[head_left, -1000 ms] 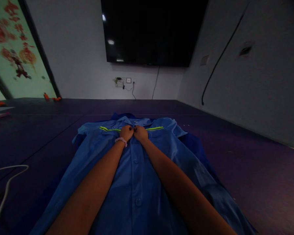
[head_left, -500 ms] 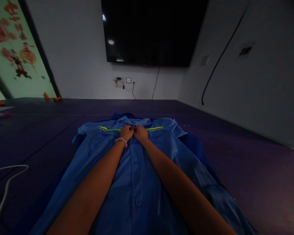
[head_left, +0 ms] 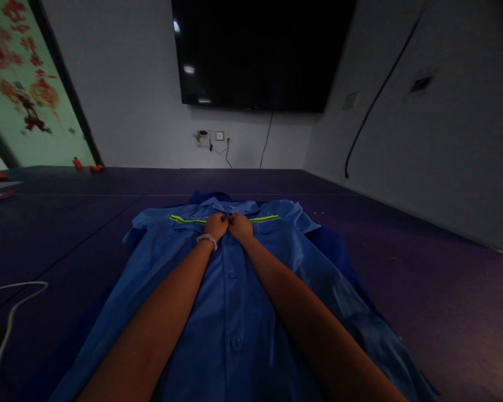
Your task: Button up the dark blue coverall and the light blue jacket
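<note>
A blue button-up shirt (head_left: 201,329) lies front side up before me, its collar at the far end. Yellow-green stripes run across its chest. Both hands meet at the front placket just below the collar. My left hand (head_left: 217,225), with a pink scrunchie (head_left: 207,240) on the wrist, is closed with its fingertips pinching the placket edge. Against it, my right hand (head_left: 240,226) also pinches the placket. Whatever small part lies between the fingertips is hidden. Lower on the placket, buttons (head_left: 237,343) show. Darker blue cloth (head_left: 329,245) sticks out from under the shirt.
The shirt rests on a wide dark purple surface (head_left: 402,251). A white cable (head_left: 14,310) curls at the left. Small orange items (head_left: 95,167) stand near the far left edge. A television (head_left: 260,56) hangs on the wall above sockets (head_left: 220,135); a black cable (head_left: 373,103) runs down the right wall.
Both hands stay at the same spot on the placket, with only a slight shift of the fingers. The shirt lies as before; the view has moved very slightly.
</note>
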Demonstrator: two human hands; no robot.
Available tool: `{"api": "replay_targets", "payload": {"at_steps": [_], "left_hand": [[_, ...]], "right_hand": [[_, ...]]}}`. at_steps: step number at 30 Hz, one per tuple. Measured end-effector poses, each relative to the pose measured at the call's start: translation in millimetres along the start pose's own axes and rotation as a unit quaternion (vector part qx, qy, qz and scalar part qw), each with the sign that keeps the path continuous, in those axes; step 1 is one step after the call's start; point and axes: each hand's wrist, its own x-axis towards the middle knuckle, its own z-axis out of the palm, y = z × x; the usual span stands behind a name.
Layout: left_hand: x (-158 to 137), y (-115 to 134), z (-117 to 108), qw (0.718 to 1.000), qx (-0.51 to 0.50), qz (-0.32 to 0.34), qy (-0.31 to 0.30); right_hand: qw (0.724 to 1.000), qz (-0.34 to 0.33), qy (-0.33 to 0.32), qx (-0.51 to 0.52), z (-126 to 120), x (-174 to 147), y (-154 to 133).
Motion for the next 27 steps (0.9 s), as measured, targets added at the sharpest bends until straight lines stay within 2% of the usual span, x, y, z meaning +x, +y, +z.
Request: {"api": "replay_targets", "payload": {"at_steps": [27], "left_hand": [[0.4,1.2,-0.7,1.0,0.006,-0.004,-0.005]], "right_hand": [[1.0,0.0,-0.005,0.003,-2.1,-0.6,-0.6]]}}
